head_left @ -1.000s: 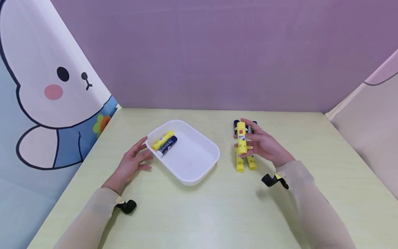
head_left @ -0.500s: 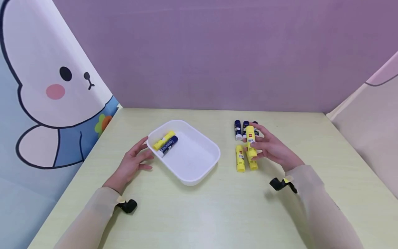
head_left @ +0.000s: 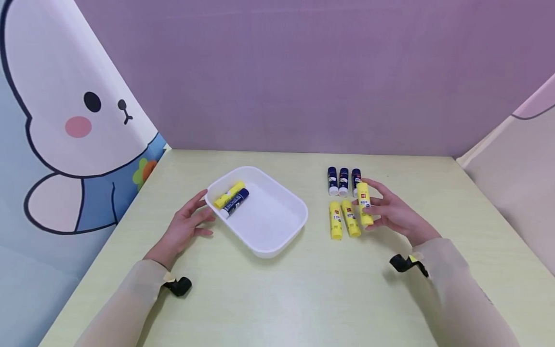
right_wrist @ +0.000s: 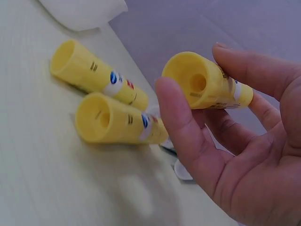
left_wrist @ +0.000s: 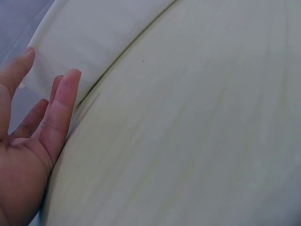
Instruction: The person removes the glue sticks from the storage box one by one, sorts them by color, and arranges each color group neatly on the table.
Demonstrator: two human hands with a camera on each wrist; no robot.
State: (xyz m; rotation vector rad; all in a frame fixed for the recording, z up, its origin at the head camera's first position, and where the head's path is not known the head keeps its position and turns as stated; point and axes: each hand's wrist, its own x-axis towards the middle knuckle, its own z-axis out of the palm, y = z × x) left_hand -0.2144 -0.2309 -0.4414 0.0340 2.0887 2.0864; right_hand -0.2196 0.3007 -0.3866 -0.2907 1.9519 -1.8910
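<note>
My right hand (head_left: 401, 217) holds a yellow glue stick (head_left: 363, 202) between thumb and fingers, above the table. In the right wrist view the hollow base of this glue stick (right_wrist: 188, 70) faces the camera. Left of it lie two more yellow glue sticks (head_left: 336, 220), and behind them is a row of three dark blue glue sticks (head_left: 343, 180) with white ends. At the left side of a white plastic tray (head_left: 277, 241), my left hand (head_left: 181, 233) rests with loosely extended fingers at the rim. Inside the tray, a yellow glue stick (head_left: 230, 194) lies beside a dark blue one (head_left: 235, 202).
Everything stands on a pale wooden table (head_left: 277, 299). A purple panel (head_left: 303, 77) rises along the back edge. On the left is a side panel with a cartoon rabbit (head_left: 60, 96), and a pale panel (head_left: 520, 168) stands on the right.
My right hand has moved rightward and slightly nearer with the yellow glue stick, uncovering the two yellow and three blue sticks. My left hand and the tray have stayed in place.
</note>
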